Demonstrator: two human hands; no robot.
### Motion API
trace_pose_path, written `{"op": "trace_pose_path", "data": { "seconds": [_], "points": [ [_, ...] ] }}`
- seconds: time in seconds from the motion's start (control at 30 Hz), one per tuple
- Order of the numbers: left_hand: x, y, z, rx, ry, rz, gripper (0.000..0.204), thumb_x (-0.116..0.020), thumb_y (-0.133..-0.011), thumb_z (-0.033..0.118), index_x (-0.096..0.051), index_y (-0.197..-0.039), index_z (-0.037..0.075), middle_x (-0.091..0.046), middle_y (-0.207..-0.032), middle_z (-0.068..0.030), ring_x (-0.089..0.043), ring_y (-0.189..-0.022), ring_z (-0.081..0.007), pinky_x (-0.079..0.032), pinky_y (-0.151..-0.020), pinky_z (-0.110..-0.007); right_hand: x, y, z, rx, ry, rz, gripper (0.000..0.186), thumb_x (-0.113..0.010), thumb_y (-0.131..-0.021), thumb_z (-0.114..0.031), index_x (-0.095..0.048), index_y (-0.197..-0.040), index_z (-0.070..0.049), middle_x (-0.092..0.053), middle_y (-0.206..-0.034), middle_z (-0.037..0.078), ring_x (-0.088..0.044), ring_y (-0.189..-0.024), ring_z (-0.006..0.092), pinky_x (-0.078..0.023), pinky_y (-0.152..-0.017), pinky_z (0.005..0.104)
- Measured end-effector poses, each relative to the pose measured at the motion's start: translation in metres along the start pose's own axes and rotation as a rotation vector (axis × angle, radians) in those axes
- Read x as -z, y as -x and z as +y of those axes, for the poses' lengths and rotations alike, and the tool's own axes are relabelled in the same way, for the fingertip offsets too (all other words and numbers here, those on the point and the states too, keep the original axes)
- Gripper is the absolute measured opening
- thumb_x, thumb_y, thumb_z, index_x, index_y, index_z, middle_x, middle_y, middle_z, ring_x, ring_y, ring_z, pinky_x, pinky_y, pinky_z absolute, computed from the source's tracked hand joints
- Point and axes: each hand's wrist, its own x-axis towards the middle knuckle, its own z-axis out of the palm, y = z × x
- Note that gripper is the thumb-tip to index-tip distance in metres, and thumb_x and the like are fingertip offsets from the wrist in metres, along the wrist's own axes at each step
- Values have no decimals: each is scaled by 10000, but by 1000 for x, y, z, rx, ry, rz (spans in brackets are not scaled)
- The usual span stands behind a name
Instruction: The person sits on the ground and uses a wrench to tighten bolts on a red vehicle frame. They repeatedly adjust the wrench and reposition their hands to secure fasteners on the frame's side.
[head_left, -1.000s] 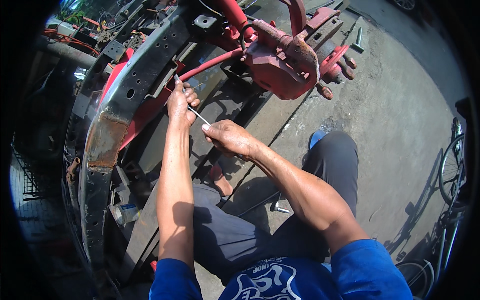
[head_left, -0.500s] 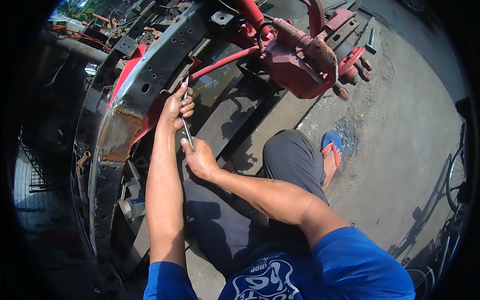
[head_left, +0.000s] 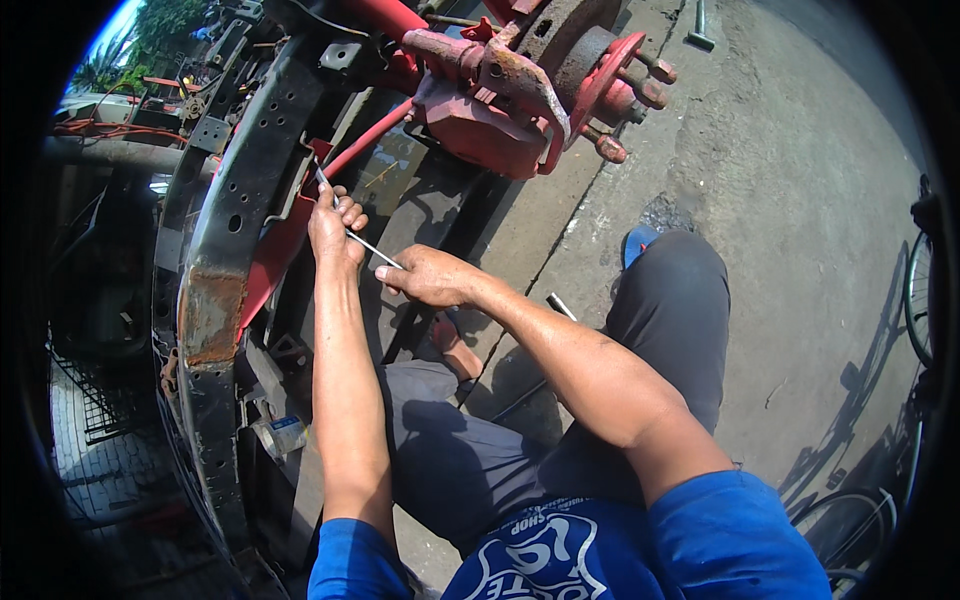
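Observation:
My left hand (head_left: 336,226) is closed around a slim, shiny steel bar-shaped tool (head_left: 372,247), close against the inner side of a black chassis rail (head_left: 262,150). The tool's far tip reaches a small red bracket (head_left: 320,150) by the rail; what it engages there is too small to tell. My right hand (head_left: 430,276) grips the near end of the same tool, to the right of and closer to me than the left. From left hand to right hand the tool slants down. A red rod (head_left: 370,138) runs from beside the bracket to a red axle housing (head_left: 480,130).
Wheel studs with nuts (head_left: 640,88) stick out of the red hub. A hammer (head_left: 700,28) lies on the concrete floor (head_left: 790,200) beyond. Beside the rail stands a can (head_left: 282,436). Bicycle wheels (head_left: 918,290) are at the right edge.
The tool's near end has swung to the right with my right hand, so it slants more. My right knee has moved right, and the whole view has shifted.

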Motion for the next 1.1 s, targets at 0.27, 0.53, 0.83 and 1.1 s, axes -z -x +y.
{"op": "trace_pose_path", "data": {
  "seconds": [0.27,0.53,0.83,1.1],
  "points": [
    [-32,-5,-9,-70,198,74,324,-440,-1094,314,-526,-917,57,-369,-638,33,-352,-511,-73,-302,-462,-233,67,14,-14,-75,-47,-195,429,-502,-1018,-435,-649,-888,-53,-452,-593,-24,-456,-495,114,-387,-454,313],
    [-11,1,11,21,117,-39,306,-487,-1080,327,-531,-943,57,-356,-626,47,-332,-483,-49,-282,-435,-221,1,14,-16,-88,-475,-26,426,-536,-1043,-416,-566,-777,-85,-391,-560,-66,-313,-453,56,-241,-412,270],
    [66,-11,42,204,-72,-297,351,-581,-1034,395,-561,-952,54,-358,-611,75,-344,-464,-15,-266,-399,-191,-139,-35,-31,-3,-323,463,413,-520,-1037,-347,-581,-808,-10,-533,-629,70,-512,-592,188,-438,-615,391],
    [70,-19,38,225,-17,-319,323,-553,-1047,386,-549,-952,77,-349,-595,82,-333,-452,-12,-276,-390,-180,-126,-35,-25,4,-221,380,408,-499,-1039,-328,-581,-816,3,-558,-641,110,-541,-612,231,-453,-656,420]
  ]
}}
